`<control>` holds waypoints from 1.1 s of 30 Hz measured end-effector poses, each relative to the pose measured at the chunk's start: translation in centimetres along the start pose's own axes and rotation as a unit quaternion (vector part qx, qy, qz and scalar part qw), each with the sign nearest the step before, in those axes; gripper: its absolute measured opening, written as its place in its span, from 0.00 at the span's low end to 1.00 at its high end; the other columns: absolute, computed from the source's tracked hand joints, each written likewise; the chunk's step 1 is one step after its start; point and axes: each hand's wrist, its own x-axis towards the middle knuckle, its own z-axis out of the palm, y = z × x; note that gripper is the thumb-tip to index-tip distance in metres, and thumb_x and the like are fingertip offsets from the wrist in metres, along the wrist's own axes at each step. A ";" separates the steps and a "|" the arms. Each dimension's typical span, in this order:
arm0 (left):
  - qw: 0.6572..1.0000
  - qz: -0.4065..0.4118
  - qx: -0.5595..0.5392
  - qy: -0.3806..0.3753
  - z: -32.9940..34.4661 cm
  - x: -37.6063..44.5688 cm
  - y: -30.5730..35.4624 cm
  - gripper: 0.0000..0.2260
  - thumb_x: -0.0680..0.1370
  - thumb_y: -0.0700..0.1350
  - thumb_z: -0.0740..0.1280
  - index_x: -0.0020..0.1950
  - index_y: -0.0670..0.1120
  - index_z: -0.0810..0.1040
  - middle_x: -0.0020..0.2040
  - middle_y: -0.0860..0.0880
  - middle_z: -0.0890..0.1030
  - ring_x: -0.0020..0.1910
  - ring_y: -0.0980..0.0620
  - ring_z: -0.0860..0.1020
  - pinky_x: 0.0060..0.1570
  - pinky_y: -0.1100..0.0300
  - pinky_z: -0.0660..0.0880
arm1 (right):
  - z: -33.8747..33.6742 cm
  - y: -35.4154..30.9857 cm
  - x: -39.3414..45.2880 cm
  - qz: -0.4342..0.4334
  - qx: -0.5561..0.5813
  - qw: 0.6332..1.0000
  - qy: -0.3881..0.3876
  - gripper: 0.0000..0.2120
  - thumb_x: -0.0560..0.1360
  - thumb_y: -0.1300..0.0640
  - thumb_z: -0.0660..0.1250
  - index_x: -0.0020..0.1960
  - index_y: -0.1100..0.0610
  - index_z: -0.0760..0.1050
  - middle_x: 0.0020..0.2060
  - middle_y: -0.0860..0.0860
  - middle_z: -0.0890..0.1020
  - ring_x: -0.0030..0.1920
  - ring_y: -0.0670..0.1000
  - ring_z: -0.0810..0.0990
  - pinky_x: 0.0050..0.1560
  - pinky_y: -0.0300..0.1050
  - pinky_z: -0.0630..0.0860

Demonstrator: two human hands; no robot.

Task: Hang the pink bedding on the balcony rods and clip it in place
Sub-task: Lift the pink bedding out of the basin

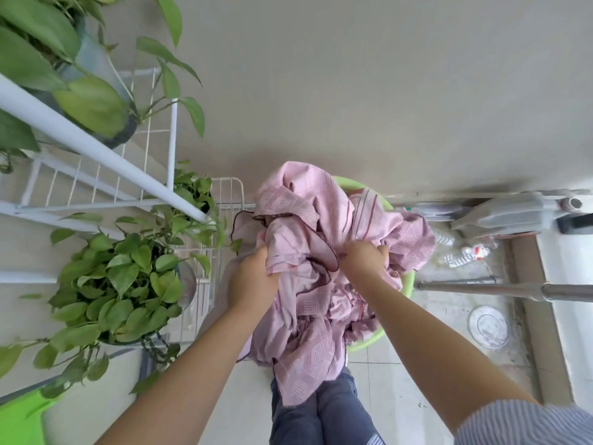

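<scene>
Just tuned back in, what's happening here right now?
A person is gripping the bunched pink patterned bedding with both hands, left hand and right hand, over a light green plastic basin on the tiled floor. Nothing is hung yet; the grey metal rod at right is bare, and no clips are in view.

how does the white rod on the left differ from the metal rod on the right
The white rod is painted white and runs slantwise across the plant rack, past the leafy plants. The metal rod is bare grey steel, lies level, and has a thicker sleeve at its right end. Both are straight, round, and carry no pink bedding yet.
</scene>
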 end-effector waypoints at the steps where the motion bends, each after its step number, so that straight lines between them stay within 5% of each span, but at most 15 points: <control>1: 0.999 0.013 0.039 -0.007 0.0 0.1 0.3 0.15 0.76 0.40 0.60 0.62 0.44 0.71 0.53 0.40 0.79 0.52 0.41 0.76 0.43 0.56 0.70 | -0.4 0.0 -0.1 -0.017 0.016 0.999 0.027 0.11 0.73 0.58 0.58 0.45 0.56 0.80 0.41 0.55 0.81 0.49 0.55 0.77 0.63 0.53 0.60; 3: 0.994 0.052 0.092 -0.025 -0.3 0.0 0.9 0.12 0.76 0.42 0.62 0.59 0.43 0.72 0.53 0.42 0.79 0.53 0.41 0.76 0.43 0.55 0.71 | -2.0 0.4 -0.9 -0.086 0.066 0.987 0.117 0.10 0.70 0.60 0.62 0.35 0.60 0.80 0.28 0.57 0.76 0.39 0.57 0.77 0.49 0.53 0.67; 6: 0.983 0.081 0.152 -0.058 -0.7 -0.2 2.0 0.11 0.74 0.47 0.63 0.54 0.43 0.74 0.53 0.43 0.79 0.53 0.42 0.76 0.49 0.53 0.71 | -5.1 1.2 -2.6 -0.185 0.082 0.953 0.225 0.11 0.61 0.63 0.64 0.21 0.56 0.68 0.19 0.49 0.63 0.24 0.56 0.74 0.35 0.48 0.63; 9: 0.975 0.086 0.187 -0.087 -1.4 -0.9 3.2 0.14 0.72 0.49 0.64 0.53 0.42 0.75 0.56 0.43 0.77 0.56 0.42 0.74 0.56 0.51 0.70 | -6.8 1.6 -4.0 -0.237 0.044 0.934 0.265 0.12 0.62 0.58 0.58 0.21 0.57 0.66 0.17 0.50 0.68 0.25 0.52 0.73 0.35 0.45 0.60; 12: 0.991 0.096 0.096 0.001 -1.8 -1.0 4.4 0.14 0.73 0.49 0.65 0.55 0.42 0.75 0.56 0.44 0.76 0.57 0.42 0.74 0.54 0.52 0.70 | -7.4 2.4 -5.0 -0.268 0.037 0.905 0.328 0.11 0.63 0.57 0.57 0.23 0.57 0.67 0.19 0.50 0.70 0.31 0.48 0.67 0.38 0.43 0.52; 14: 0.985 0.147 0.077 0.042 -1.5 0.1 5.1 0.20 0.74 0.47 0.65 0.65 0.44 0.68 0.61 0.43 0.73 0.58 0.43 0.73 0.53 0.51 0.74 | -7.5 3.0 -5.6 -0.284 0.031 0.889 0.357 0.10 0.64 0.58 0.58 0.24 0.57 0.68 0.20 0.49 0.71 0.34 0.47 0.64 0.35 0.43 0.50; 17: 0.982 0.147 0.112 -0.042 0.2 3.9 5.9 0.32 0.75 0.43 0.65 0.74 0.55 0.52 0.74 0.42 0.55 0.64 0.41 0.70 0.54 0.48 0.76 | -7.7 3.9 -5.6 -0.299 0.024 0.881 0.365 0.09 0.64 0.59 0.60 0.25 0.57 0.70 0.22 0.48 0.73 0.36 0.47 0.66 0.36 0.43 0.52; 19: 0.978 0.116 0.143 -0.101 1.4 6.5 6.4 0.30 0.76 0.43 0.59 0.73 0.60 0.51 0.76 0.44 0.51 0.64 0.40 0.70 0.54 0.46 0.75 | -7.6 4.4 -5.6 -0.296 0.034 0.884 0.361 0.08 0.64 0.60 0.60 0.27 0.57 0.72 0.22 0.48 0.74 0.37 0.48 0.66 0.37 0.45 0.55; 21: 0.977 0.107 0.141 -0.115 2.4 7.5 6.5 0.20 0.76 0.49 0.52 0.68 0.57 0.63 0.71 0.43 0.65 0.62 0.40 0.72 0.56 0.46 0.73 | -7.4 4.9 -5.8 -0.278 0.048 0.891 0.357 0.08 0.63 0.60 0.60 0.28 0.58 0.74 0.23 0.47 0.75 0.37 0.47 0.67 0.38 0.44 0.56; 23: 0.979 0.130 0.125 -0.095 2.8 7.1 6.6 0.17 0.76 0.43 0.54 0.63 0.50 0.72 0.60 0.42 0.77 0.57 0.40 0.75 0.53 0.50 0.74 | -7.7 5.2 -6.2 -0.243 0.078 0.902 0.348 0.09 0.63 0.59 0.59 0.28 0.58 0.76 0.23 0.47 0.76 0.37 0.47 0.67 0.38 0.42 0.52; 26: 0.993 0.102 -0.011 -0.057 1.5 5.7 7.5 0.13 0.74 0.32 0.56 0.54 0.40 0.76 0.49 0.39 0.80 0.50 0.41 0.77 0.47 0.51 0.74 | -8.8 5.1 -6.5 -0.190 0.149 0.910 0.337 0.10 0.62 0.58 0.58 0.28 0.57 0.77 0.21 0.47 0.75 0.36 0.45 0.66 0.36 0.40 0.48; 29: 0.984 0.067 -0.153 -0.053 -1.6 4.3 8.8 0.11 0.74 0.31 0.56 0.52 0.40 0.73 0.41 0.44 0.77 0.42 0.47 0.76 0.39 0.54 0.73 | -10.1 4.6 -7.3 -0.169 0.230 0.899 0.333 0.12 0.62 0.57 0.58 0.29 0.59 0.79 0.22 0.48 0.75 0.34 0.46 0.69 0.38 0.40 0.61; 31: 0.981 0.100 -0.141 -0.085 -3.3 2.3 9.0 0.18 0.75 0.36 0.64 0.64 0.43 0.67 0.52 0.48 0.75 0.50 0.50 0.75 0.49 0.56 0.74 | -11.2 4.4 -8.3 -0.166 0.271 0.889 0.329 0.09 0.64 0.59 0.62 0.30 0.61 0.79 0.24 0.46 0.72 0.34 0.49 0.70 0.35 0.45 0.68; 33: 0.969 0.154 -0.098 -0.165 -3.2 0.0 8.0 0.38 0.71 0.44 0.70 0.73 0.53 0.50 0.67 0.51 0.63 0.67 0.52 0.64 0.66 0.54 0.64 | -12.5 4.2 -9.4 -0.172 0.284 0.886 0.324 0.08 0.63 0.62 0.64 0.31 0.63 0.80 0.25 0.45 0.71 0.34 0.50 0.70 0.35 0.37 0.68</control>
